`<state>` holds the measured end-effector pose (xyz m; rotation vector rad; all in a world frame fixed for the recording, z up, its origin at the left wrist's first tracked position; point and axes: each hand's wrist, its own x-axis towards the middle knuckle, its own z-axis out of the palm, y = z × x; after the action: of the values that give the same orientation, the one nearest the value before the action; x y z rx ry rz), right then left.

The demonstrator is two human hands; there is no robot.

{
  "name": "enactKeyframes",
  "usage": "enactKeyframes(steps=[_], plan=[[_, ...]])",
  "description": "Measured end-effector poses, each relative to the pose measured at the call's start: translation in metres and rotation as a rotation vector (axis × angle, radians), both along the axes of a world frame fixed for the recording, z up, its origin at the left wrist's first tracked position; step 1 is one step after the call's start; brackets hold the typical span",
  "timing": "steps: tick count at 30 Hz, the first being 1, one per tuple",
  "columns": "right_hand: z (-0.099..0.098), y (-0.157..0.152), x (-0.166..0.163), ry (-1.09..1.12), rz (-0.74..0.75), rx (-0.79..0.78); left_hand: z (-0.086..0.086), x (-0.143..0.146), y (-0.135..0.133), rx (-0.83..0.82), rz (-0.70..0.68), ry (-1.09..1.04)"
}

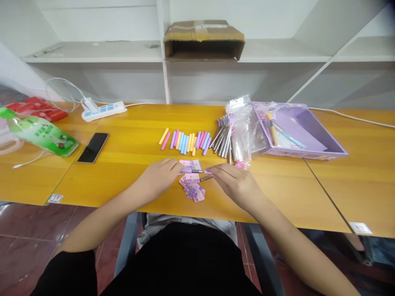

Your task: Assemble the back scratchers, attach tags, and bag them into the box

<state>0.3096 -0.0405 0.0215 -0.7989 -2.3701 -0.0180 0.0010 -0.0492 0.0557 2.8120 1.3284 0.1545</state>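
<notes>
Between my two hands lies a telescopic back scratcher (197,171) with a metal rod and purple ends, held level over the table. My left hand (163,174) grips its purple handle end. Pinched in my right hand (236,181) is the other purple end, mostly hidden by the fingers. Beneath it sits a loose pile of pink and purple printed cards (194,191). Another metal rod (205,178) shows near my right fingertips. Beyond my hands is a row of coloured handle tubes (185,143), with a heap of metal scratcher rods (221,139) with hand-shaped heads to their right.
Clear plastic bags (242,137) lie against an open purple box (331,150) holding several packed items. On the left are a phone (93,148), a green bottle (43,133) and a power strip (106,111). A cardboard box (203,35) sits on the shelf.
</notes>
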Motion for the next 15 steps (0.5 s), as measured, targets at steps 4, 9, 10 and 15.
enactKeyframes(steps=[4,9,10,15], plan=[[-0.012,-0.012,-0.004,-0.079,-0.036,0.008,-0.007,0.018,-0.010,-0.101,-0.020,-0.075],[-0.013,-0.018,-0.007,-0.181,-0.110,0.010,-0.017,0.023,-0.013,-0.095,-0.022,-0.039],[-0.014,-0.018,-0.007,-0.204,-0.125,0.012,-0.019,0.022,-0.013,-0.084,-0.027,-0.007],[-0.022,-0.020,0.000,-0.246,-0.227,0.040,-0.021,0.014,-0.016,-0.025,-0.052,0.072]])
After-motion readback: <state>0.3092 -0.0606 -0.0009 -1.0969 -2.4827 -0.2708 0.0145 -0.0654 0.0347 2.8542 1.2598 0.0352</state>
